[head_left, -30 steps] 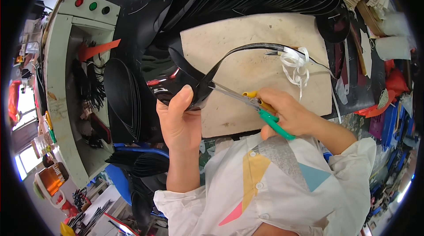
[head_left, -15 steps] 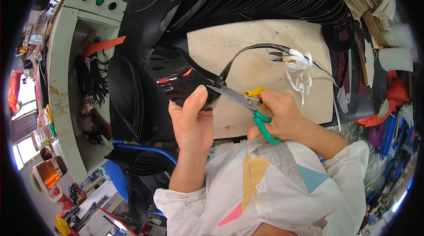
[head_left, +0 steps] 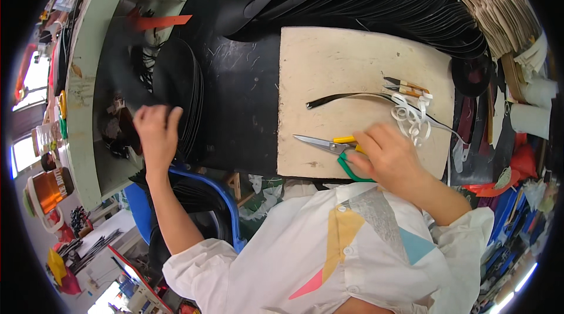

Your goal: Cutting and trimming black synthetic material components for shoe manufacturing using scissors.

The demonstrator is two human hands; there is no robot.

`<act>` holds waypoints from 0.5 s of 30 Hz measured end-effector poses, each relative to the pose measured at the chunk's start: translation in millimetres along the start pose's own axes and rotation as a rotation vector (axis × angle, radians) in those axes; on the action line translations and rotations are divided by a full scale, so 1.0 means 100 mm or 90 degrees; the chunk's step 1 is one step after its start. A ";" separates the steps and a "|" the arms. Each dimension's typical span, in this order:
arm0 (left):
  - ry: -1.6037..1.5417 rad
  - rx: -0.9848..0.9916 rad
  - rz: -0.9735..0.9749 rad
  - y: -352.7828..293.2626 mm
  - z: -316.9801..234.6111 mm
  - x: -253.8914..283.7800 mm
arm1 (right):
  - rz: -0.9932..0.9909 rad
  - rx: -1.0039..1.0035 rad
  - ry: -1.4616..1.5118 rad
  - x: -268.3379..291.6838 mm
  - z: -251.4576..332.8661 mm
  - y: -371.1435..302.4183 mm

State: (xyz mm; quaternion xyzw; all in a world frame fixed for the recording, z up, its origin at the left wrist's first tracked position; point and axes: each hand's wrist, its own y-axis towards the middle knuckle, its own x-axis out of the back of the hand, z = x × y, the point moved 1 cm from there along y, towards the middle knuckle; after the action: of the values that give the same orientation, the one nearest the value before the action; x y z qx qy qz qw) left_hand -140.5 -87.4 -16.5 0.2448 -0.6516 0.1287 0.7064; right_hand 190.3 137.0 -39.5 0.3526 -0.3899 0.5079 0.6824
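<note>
At the left, my left hand (head_left: pixel 155 134) is closed at the lower edge of a dark, motion-blurred black sheet piece (head_left: pixel 130 70). It is beside a stack of thin black oval pieces (head_left: pixel 191 96) and in front of the shelf box. My right hand (head_left: pixel 390 152) grips scissors (head_left: pixel 333 146) with one yellow and one green handle, low over the pale board (head_left: pixel 317 55). Their blades point left and look almost closed. A black strip (head_left: pixel 346 96) lies across the board above the scissors. White ribbon (head_left: pixel 411 115) is bunched at its right part.
Fanned black sheets (head_left: pixel 376 2) line the back of the black table (head_left: pixel 241 96). Small pointed tools (head_left: pixel 405 87) lie on the board. The pale green shelf box (head_left: pixel 88 96) stands at left, a blue chair (head_left: pixel 226 196) below it. Beige sheets (head_left: pixel 499 8) are piled at back right.
My left hand has moved left from the board with the glossy black piece, away from the scissors. The black strip's end now lies on the board. The scissors have dropped lower and their blades point left.
</note>
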 end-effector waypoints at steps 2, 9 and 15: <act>-0.020 0.082 0.348 -0.24 0.28 -0.32 | -0.156 0.123 -0.046 0.03 -0.01 0.38; -0.257 -0.005 -0.116 0.80 -0.53 -0.13 | -0.201 0.101 -0.026 -0.55 -0.42 0.64; -0.512 0.271 -0.019 2.32 -1.47 -0.57 | -0.230 0.071 0.110 -0.15 -0.24 0.62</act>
State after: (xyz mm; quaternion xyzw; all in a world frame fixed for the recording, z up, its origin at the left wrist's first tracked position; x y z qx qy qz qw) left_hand -137.9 192.4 -35.6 0.4243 -0.8296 0.1440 0.3331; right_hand 131.7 166.4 -58.4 0.4091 -0.2319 0.4266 0.7726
